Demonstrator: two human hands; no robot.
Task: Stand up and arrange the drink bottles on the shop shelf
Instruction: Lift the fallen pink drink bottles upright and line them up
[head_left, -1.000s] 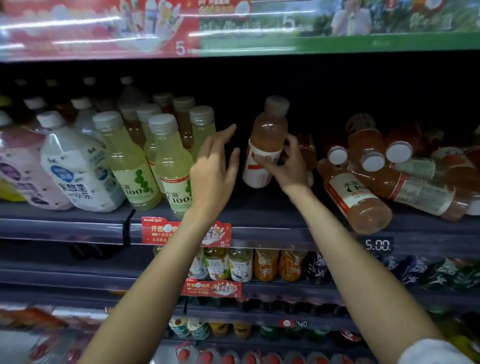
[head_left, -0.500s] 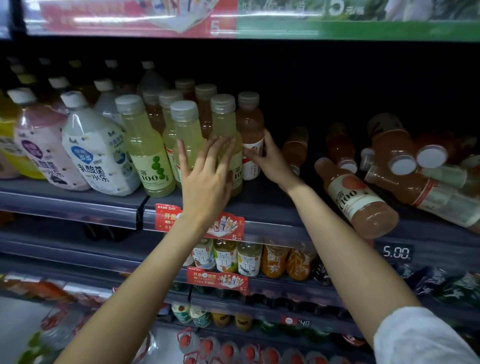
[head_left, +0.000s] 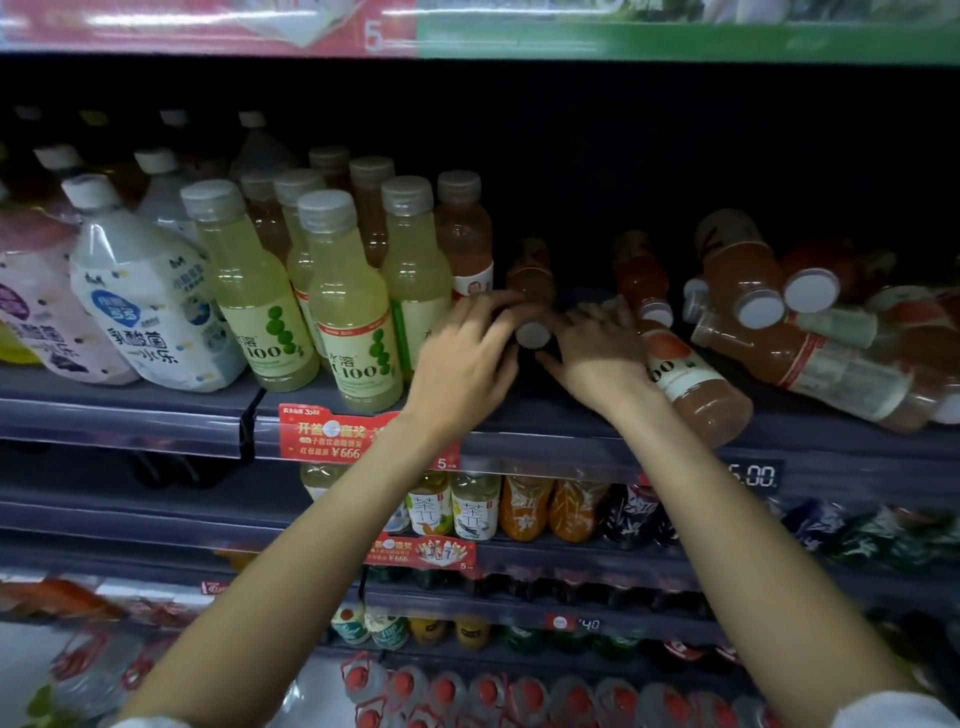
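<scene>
Both hands are up on the shop shelf, meeting at one fallen orange drink bottle that lies on its side w/ its white cap pointing out toward the person. Left hand comes in from the left, fingers spread a bit and reaching over the neck end just above the cap; can't tell if they've closed on it, there's motion blur. Right hand sits just right of the cap, fingers bent and bunched at the bottle's neck, thumb low near the shelf; grip also unclear.

Left of the hands, a block of upright pale green bottles w/ grey caps, and one upright orange bottle at the block's right edge, close to the left hand's fingertips. Further left, white pouch-shaped bottles lean over.

Right of the hands, another orange bottle on its side touching the right wrist area, bottom end at the shelf lip. Beyond it a heap of toppled orange bottles, stacked across each other, caps facing out. A price tag reads 5.00 on the shelf edge; red promo tag under the green bottles.
</scene>
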